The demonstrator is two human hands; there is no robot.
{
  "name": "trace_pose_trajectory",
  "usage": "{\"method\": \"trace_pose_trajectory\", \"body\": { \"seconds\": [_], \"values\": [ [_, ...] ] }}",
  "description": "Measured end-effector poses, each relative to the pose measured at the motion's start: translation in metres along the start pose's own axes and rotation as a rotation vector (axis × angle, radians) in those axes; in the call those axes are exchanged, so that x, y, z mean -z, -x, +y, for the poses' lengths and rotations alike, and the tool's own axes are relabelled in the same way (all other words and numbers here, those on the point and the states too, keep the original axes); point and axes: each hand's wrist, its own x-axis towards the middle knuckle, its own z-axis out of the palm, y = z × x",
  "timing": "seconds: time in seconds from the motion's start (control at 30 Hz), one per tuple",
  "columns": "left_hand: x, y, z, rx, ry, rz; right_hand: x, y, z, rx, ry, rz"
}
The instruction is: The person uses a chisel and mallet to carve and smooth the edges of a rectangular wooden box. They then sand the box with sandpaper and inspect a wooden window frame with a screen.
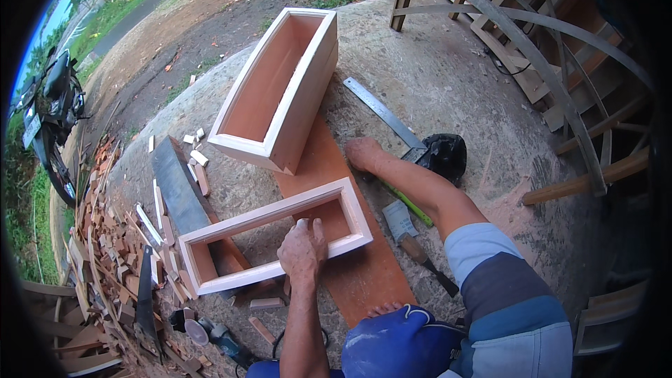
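Note:
My left hand (pixel 302 248) is closed around the near rail of a shallow rectangular wooden frame (pixel 231 276), which has pale rims and open middle. The frame rests partly on a reddish-brown board (pixel 378 280). My right arm reaches forward, and my right hand (pixel 362 153) is down by the board's edge with curled fingers; whatever they hold is hidden. Close to that hand lie a metal try square (pixel 381 113) and a bright green strip-shaped thing (pixel 409 204), partly beneath my forearm. Beyond the frame, a deep open wooden box (pixel 308 94) with a pale rim stands tilted to the right.
On the right lie a black plastic bag (pixel 446 156), a chisel (pixel 427 262) and a paper piece (pixel 400 220). A handsaw (pixel 145 294), angle grinder (pixel 227 341) and heaped offcuts (pixel 115 259) are at left. Curved wooden pieces (pixel 560 28) stand far right; a motorbike (pixel 56 112) is far left.

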Motion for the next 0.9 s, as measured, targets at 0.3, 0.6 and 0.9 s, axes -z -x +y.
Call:
{"method": "trace_pose_trajectory", "body": {
  "seconds": [0.3,0.6,0.9],
  "values": [
    [-0.003,0.001,-0.002,-0.012,0.02,0.04,0.063,0.17,0.055,-0.241,-0.444,0.293],
    [-0.001,0.003,0.002,0.014,0.01,0.032,0.041,0.236,0.119,-0.436,-0.277,0.188],
    [-0.004,0.002,0.003,0.026,-0.007,0.042,0.035,0.146,0.069,-0.315,-0.597,0.53]
  ]
}}
